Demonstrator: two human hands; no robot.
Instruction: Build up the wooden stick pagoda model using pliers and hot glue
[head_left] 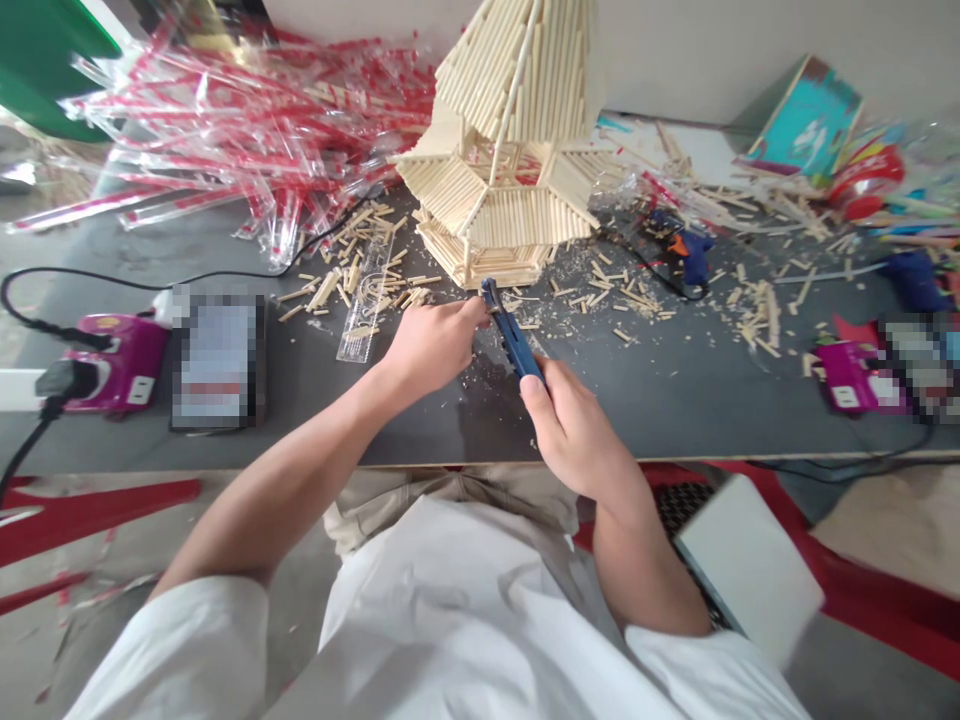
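My right hand (574,425) is closed around the blue handles of a pair of cutters (508,330), whose jaws point up and left. My left hand (435,340) is pinched right at the jaws, holding something too small to make out. Both hands hover over the dark tabletop (675,400), just in front of a tiered tower model (510,150) built from pale wooden sticks. Short cut stick pieces (352,275) lie scattered around the tower's base.
A clear ruler (365,310) lies left of my hands. Red-and-clear wrappers (247,120) pile at the back left. A blue glue gun (686,255) lies right of the tower. Magenta power strips (112,360) (847,375) sit at both sides, beside blurred flat devices.
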